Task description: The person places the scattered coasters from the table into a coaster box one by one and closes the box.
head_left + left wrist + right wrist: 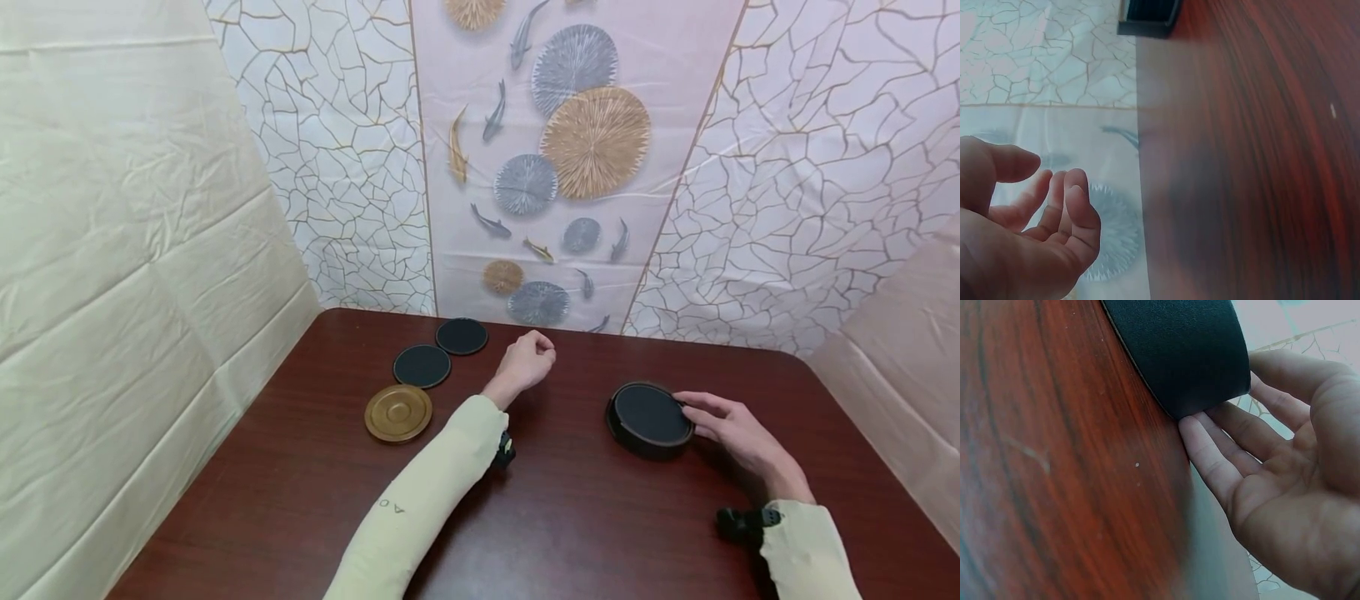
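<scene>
The head view looks down over the whole table (570,517); both wrist views sit close above its wood, each beside its own hand.

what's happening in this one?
A person sits at a dark wooden table. Their right hand rests straight fingers against the side of a round black container, touching without gripping it. Their left hand hovers mid-table, fingers loosely curled, holding nothing. To its left lie two black discs and a golden-brown disc, all untouched.
</scene>
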